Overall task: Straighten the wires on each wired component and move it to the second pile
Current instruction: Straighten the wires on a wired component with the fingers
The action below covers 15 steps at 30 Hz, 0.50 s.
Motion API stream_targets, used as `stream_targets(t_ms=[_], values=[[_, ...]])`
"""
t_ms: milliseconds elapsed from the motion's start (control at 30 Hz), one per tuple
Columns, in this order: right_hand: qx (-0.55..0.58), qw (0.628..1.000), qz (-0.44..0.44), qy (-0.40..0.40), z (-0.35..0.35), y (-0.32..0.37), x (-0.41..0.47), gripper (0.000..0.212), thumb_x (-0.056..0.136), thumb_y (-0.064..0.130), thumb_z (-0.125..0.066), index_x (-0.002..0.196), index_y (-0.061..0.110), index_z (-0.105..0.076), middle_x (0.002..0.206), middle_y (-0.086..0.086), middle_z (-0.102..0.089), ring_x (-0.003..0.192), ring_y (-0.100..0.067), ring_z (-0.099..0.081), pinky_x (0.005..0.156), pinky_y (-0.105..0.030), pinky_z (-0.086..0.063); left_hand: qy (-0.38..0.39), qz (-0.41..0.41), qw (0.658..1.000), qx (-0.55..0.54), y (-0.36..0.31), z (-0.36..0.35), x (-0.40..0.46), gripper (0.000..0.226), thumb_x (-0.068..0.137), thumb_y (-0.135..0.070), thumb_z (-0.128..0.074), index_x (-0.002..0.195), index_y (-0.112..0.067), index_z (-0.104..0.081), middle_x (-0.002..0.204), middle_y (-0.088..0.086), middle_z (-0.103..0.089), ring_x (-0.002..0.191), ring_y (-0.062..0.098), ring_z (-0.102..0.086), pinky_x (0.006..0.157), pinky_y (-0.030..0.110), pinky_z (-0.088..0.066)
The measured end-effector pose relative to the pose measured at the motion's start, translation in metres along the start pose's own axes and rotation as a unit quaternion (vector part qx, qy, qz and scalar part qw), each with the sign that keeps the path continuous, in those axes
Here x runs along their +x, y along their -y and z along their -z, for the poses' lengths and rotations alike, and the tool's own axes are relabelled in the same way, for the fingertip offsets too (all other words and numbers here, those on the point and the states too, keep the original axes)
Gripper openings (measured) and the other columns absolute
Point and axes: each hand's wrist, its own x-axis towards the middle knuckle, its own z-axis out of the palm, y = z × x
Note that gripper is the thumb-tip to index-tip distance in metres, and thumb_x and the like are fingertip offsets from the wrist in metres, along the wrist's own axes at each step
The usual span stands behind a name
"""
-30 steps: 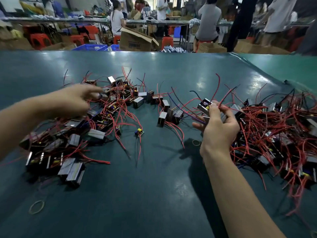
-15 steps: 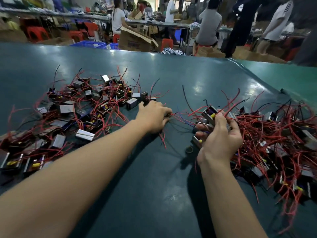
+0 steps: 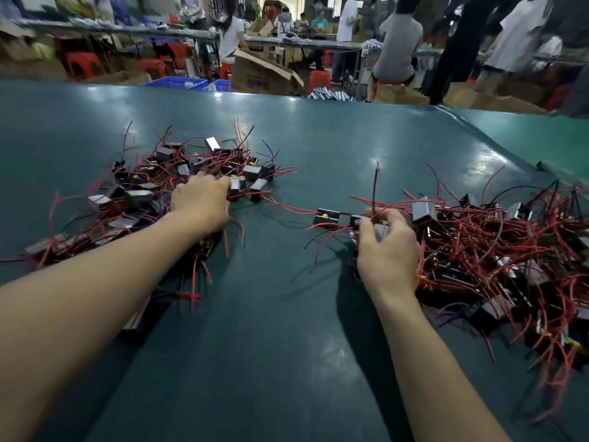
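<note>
Your left hand (image 3: 200, 202) is resting with curled fingers on the left pile (image 3: 153, 193); whether it is gripping anything cannot be told. Your right hand (image 3: 387, 247) is pinching a wired component (image 3: 379, 231) beside the right pile (image 3: 497, 250).

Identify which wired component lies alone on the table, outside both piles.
The small black component with a yellow spot, just left of the right hand. It sits on bare table between the piles; the others lie heaped together.
</note>
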Motion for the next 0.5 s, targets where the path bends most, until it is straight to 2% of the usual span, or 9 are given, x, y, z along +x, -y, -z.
stream_targets(t_ms=[67,133,200,233,267,300,400,433,500], values=[[-0.034,0.998,0.024,-0.056,0.005,-0.003,0.003,0.005,0.094,0.016,-0.057,0.092,0.02,-0.06,0.087,0.007,-0.059,0.085,-0.015,-0.049,0.067,-0.01,-0.028,0.032,0.054,0.996,0.066,0.0,0.005,-0.003,0.038,0.092,-0.022,-0.054,0.13,-0.017,-0.05,0.134,0.015,-0.051,0.127,0.039,-0.041,0.098,0.048,-0.039],[-0.035,0.994,0.005,-0.099,0.009,-0.005,0.009,0.006,0.095,0.015,-0.055,0.096,0.014,-0.061,0.089,0.003,-0.058,0.083,-0.014,-0.046,0.069,-0.011,-0.029,0.031,0.074,0.987,0.138,-0.01,0.013,-0.006,0.044,0.089,-0.023,-0.055,0.132,-0.015,-0.049,0.141,0.017,-0.043,0.134,0.043,-0.029,0.105,0.048,-0.031],[0.017,0.991,-0.017,-0.128,0.012,-0.003,0.012,0.01,0.096,0.016,-0.054,0.101,0.013,-0.062,0.09,0.005,-0.061,0.081,-0.011,-0.054,0.077,-0.018,-0.041,-0.052,-0.029,0.985,0.161,-0.032,0.021,-0.007,0.049,0.082,-0.029,-0.058,0.128,-0.014,-0.05,0.139,0.017,-0.043,0.135,0.041,-0.027,0.104,0.047,-0.03],[0.07,0.988,-0.018,-0.14,0.012,-0.001,0.012,0.008,0.096,0.016,-0.054,0.101,0.014,-0.06,0.089,0.006,-0.064,0.078,-0.006,-0.059,0.076,-0.021,-0.047,-0.089,-0.119,0.98,0.129,-0.046,0.023,-0.008,0.05,0.082,-0.031,-0.057,0.128,-0.015,-0.05,0.137,0.015,-0.046,0.134,0.038,-0.03,0.103,0.045,-0.032],[0.119,0.981,-0.01,-0.152,0.013,0.002,0.011,0.007,0.097,0.017,-0.054,0.101,0.015,-0.059,0.088,0.008,-0.066,0.075,-0.001,-0.063,0.071,-0.02,-0.051,-0.091,-0.201,0.972,0.078,-0.063,0.024,-0.011,0.051,0.084,-0.033,-0.054,0.131,-0.015,-0.048,0.136,0.012,-0.048,0.133,0.034,-0.035,0.102,0.043,-0.035],[0.154,0.975,0.004,-0.163,0.014,0.006,0.009,0.006,0.097,0.019,-0.054,0.1,0.016,-0.058,0.084,0.011,-0.067,0.071,0.001,-0.064,0.065,-0.018,-0.051,-0.069,-0.243,0.967,0.025,-0.081,0.025,-0.014,0.052,0.087,-0.034,-0.052,0.135,-0.016,-0.046,0.136,0.01,-0.05,0.131,0.03,-0.038,0.102,0.042,-0.037],[0.257,0.956,-0.004,-0.138,0.014,0.013,0.007,0.004,0.097,0.024,-0.056,0.093,0.022,-0.055,0.081,0.004,-0.065,0.053,-0.013,-0.064,0.05,-0.029,-0.055,0.037,-0.192,0.975,-0.105,-0.127,0.021,-0.028,0.041,0.091,-0.031,-0.049,0.13,-0.018,-0.052,0.131,0.008,-0.057,0.125,0.03,-0.046,0.101,0.04,-0.039],[0.295,0.948,-0.026,-0.121,0.013,0.015,0.006,0.008,0.097,0.022,-0.057,0.09,0.021,-0.055,0.079,-0.002,-0.063,0.046,-0.016,-0.061,0.044,-0.029,-0.053,0.067,-0.172,0.967,-0.177,-0.139,0.018,-0.035,0.033,0.091,-0.028,-0.051,0.121,-0.02,-0.059,0.125,0.008,-0.062,0.12,0.031,-0.051,0.1,0.038,-0.041],[0.363,0.923,-0.089,-0.086,0.011,0.019,0.005,0.013,0.097,0.017,-0.057,0.085,0.015,-0.055,0.07,-0.006,-0.06,0.041,-0.016,-0.057,0.039,-0.025,-0.048,0.113,-0.144,0.925,-0.333,-0.152,0.012,-0.047,0.013,0.087,-0.023,-0.055,0.094,-0.025,-0.065,0.105,0.008,-0.069,0.109,0.034,-0.059,0.095,0.032,-0.048]])
